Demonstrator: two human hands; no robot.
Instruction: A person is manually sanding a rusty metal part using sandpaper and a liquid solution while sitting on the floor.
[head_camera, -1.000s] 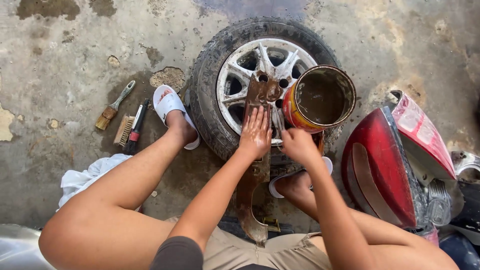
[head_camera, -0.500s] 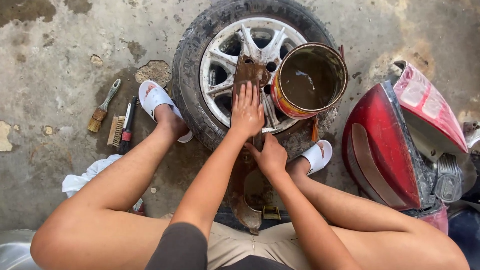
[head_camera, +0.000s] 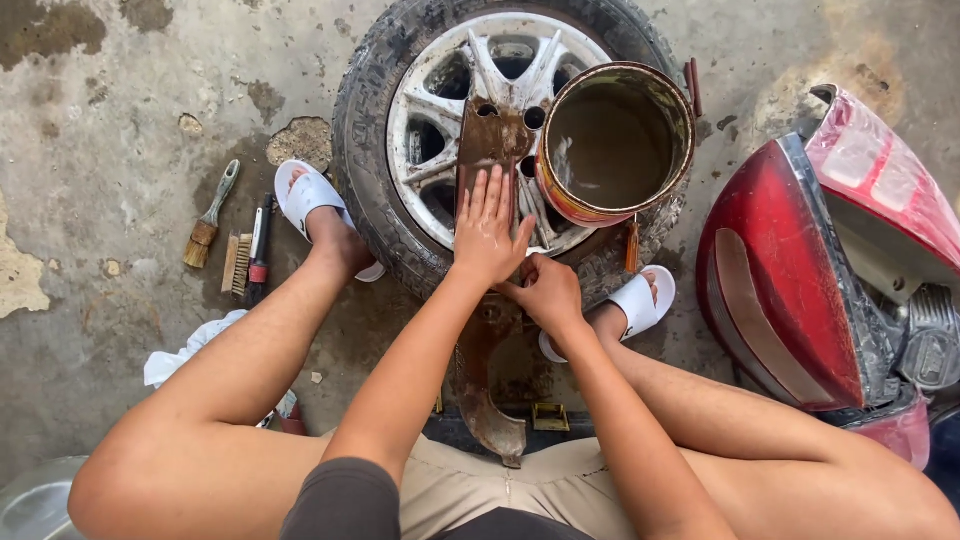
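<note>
**On the wheel: rusty plate pinned flat by left hand, right hand working its lower edge**

Head view, everything placed relative to the wheel (head_camera: 400, 180), which lies flat on the concrete floor (head_camera: 120, 100).

- Across the wheel's hub and down over its near edge toward the person: a long rusty metal plate (head_camera: 490, 140), its near end curving off by the lap.
- Left hand (head_camera: 487, 232): flat on the plate at the wheel's near rim, fingers straight and spread, palm pressing down. Not clasping anything.
- Right hand (head_camera: 545, 292): just nearer than the left, touching it, at the tyre's near edge. Fingers curled in; whether they pinch something I cannot tell, it is hidden under the hand.
- On the wheel's right half: a rusty round can (head_camera: 615, 140), open top, murky liquid inside, leaning on the spokes.
- Left of the wheel: foot in a white sandal (head_camera: 310, 200) against the tyre; further left, a paintbrush (head_camera: 208, 218) and a wire brush (head_camera: 238, 262) on the floor.
- Near-right of the wheel: second white sandal (head_camera: 640, 300).
- Well right of the wheel: a red vehicle body panel (head_camera: 780, 300).
- Near-left of the wheel: a white rag (head_camera: 185, 350) behind the leg.
</note>
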